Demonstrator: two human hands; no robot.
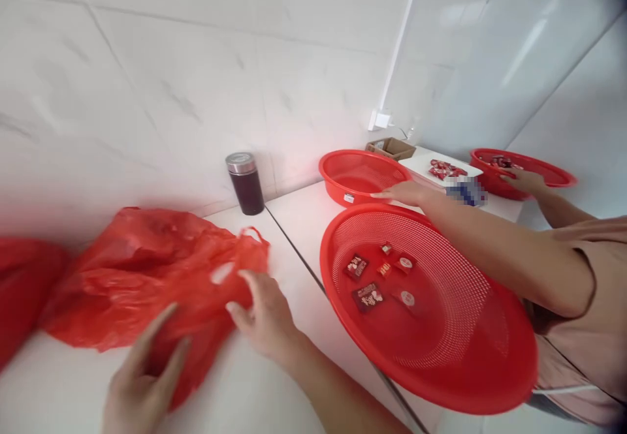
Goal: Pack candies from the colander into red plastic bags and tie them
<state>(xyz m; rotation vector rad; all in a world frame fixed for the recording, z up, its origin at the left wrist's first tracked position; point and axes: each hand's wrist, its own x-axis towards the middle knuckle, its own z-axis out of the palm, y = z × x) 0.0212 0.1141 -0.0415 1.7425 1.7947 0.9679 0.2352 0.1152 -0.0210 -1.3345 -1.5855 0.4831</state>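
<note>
While bag (147, 264) lies lower left, long axis roughly sideways | bulk above left hand (134, 385), up-left of right hand (269, 316), latter nearer handle end | both hands' fingers parted, contact unclear

left hand (140, 385): bare, blurred | right hand (268, 313): bare | right forearm (333, 382): bare where visible

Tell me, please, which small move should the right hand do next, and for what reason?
Probably the right hand should pinch the red bag at its near side: the bag lies crumpled, and this hand is right at it with parted fingers. The left hand is also open there.
</note>
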